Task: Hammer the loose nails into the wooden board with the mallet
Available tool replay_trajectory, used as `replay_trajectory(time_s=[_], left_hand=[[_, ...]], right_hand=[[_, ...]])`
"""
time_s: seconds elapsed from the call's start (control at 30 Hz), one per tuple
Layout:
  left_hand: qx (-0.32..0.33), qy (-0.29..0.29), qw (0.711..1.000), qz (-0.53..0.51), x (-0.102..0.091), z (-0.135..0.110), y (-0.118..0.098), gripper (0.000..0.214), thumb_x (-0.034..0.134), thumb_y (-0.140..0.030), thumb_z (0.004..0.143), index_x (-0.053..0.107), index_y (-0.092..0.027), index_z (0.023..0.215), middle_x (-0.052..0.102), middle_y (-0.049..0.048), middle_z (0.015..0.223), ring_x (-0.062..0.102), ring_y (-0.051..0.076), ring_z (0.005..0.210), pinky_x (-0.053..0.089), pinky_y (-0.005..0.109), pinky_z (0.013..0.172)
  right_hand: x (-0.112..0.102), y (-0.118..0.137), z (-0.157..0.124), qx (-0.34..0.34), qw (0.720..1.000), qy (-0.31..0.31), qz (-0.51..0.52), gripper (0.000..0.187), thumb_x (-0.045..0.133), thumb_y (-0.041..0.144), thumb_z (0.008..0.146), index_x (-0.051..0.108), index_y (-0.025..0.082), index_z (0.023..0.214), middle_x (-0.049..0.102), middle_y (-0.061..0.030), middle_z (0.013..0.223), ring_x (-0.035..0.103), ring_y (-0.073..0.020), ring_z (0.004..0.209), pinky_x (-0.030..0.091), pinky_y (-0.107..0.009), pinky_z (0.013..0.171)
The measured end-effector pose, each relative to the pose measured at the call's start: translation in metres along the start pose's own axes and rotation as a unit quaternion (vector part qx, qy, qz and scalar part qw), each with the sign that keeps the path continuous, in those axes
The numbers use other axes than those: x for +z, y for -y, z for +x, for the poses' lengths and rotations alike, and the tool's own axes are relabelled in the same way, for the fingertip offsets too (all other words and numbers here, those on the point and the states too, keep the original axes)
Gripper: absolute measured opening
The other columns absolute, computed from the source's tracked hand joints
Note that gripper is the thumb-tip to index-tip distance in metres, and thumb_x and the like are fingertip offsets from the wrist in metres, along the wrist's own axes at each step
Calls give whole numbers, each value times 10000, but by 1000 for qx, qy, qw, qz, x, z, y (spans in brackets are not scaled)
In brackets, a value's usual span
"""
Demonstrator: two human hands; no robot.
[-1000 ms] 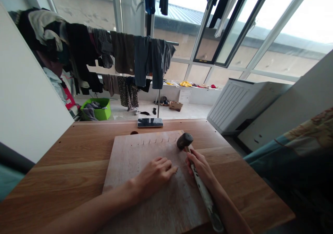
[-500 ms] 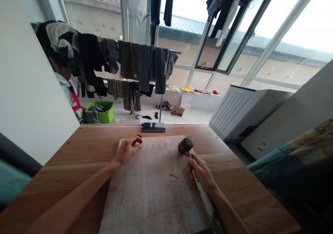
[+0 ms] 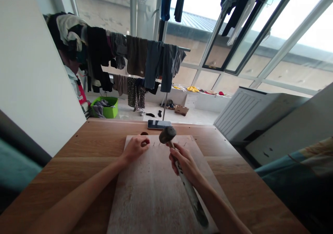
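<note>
My right hand (image 3: 184, 159) is wrapped around the handle of a hammer (image 3: 191, 192) with a dark, barrel-shaped head, tilted above the board. Its head hangs over a row of thin nails (image 3: 159, 144) standing upright near the far edge of a pale wooden board (image 3: 145, 199); the head and hand hide some of them. At the left end of that row, my left hand (image 3: 135, 149) rests on the board with thumb and forefinger pinched together. What sits between those fingertips is too small to make out. Small dark marks dot the board below the left hand.
The board lies on a brown wooden table (image 3: 75, 171). A phone (image 3: 158, 124) lies by the table's far edge, and a small round dark item (image 3: 144, 133) is behind my left hand. Beyond are a laundry rack (image 3: 184, 49), a green basket (image 3: 111, 111) and a white appliance (image 3: 249, 112).
The hammer in my right hand has moved left along the nail row, toward my left hand. The loose nail seen lying on the board is now hidden. My left hand stays pinched beside the row.
</note>
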State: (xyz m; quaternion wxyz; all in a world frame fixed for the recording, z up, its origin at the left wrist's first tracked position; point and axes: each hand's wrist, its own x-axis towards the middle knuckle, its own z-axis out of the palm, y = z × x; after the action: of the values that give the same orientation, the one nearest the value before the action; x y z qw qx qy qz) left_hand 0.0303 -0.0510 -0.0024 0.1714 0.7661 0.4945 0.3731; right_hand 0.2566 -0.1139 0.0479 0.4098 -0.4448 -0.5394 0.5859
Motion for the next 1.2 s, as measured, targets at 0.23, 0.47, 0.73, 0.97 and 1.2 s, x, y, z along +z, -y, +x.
replay_trajectory(time_s=[0.23, 0.47, 0.73, 0.97, 1.2], left_hand=[[31, -27, 998, -40, 4, 0, 5, 83, 667, -113, 767, 705, -186, 778, 698, 49, 952, 652, 193, 915, 491, 331, 874], [52, -7, 997, -64, 0, -1, 4, 241, 618, -31, 725, 723, -188, 875, 693, 33, 947, 629, 191, 915, 477, 303, 835], [39, -54, 997, 42, -3, -3, -6, 252, 645, -280, 842, 624, -166, 1066, 666, 76, 1040, 620, 242, 1006, 488, 382, 908], [365, 139, 898, 201, 24, -26, -95, 131, 516, -170, 954, 613, -159, 1042, 694, 77, 954, 641, 219, 891, 494, 342, 796], [408, 178, 848, 288, 79, -39, -146, 154, 512, -38, 871, 661, -73, 869, 660, 153, 730, 636, 258, 637, 443, 377, 540]], right_hand=[[27, -10, 16, -43, 998, 27, -39, 290, 529, 472, 896, 519, 191, 968, 494, 89, 618, 458, -51, 317, 304, -148, 283], [33, -13, 19, -24, 993, 49, -108, 233, 500, 418, 915, 536, 190, 943, 492, 84, 602, 463, -55, 318, 316, -150, 281], [-4, -5, -1, -10, 998, 27, -58, 341, 559, 502, 878, 551, 184, 1000, 504, 80, 610, 447, -56, 318, 292, -155, 283], [-72, 4, -38, 0, 993, -104, -53, 500, 622, 549, 831, 569, 169, 1151, 503, 71, 611, 450, -69, 327, 312, -172, 286], [-88, 1, -50, -2, 989, -136, -55, 506, 617, 553, 837, 572, 176, 1172, 501, 71, 613, 446, -69, 322, 311, -175, 285]])
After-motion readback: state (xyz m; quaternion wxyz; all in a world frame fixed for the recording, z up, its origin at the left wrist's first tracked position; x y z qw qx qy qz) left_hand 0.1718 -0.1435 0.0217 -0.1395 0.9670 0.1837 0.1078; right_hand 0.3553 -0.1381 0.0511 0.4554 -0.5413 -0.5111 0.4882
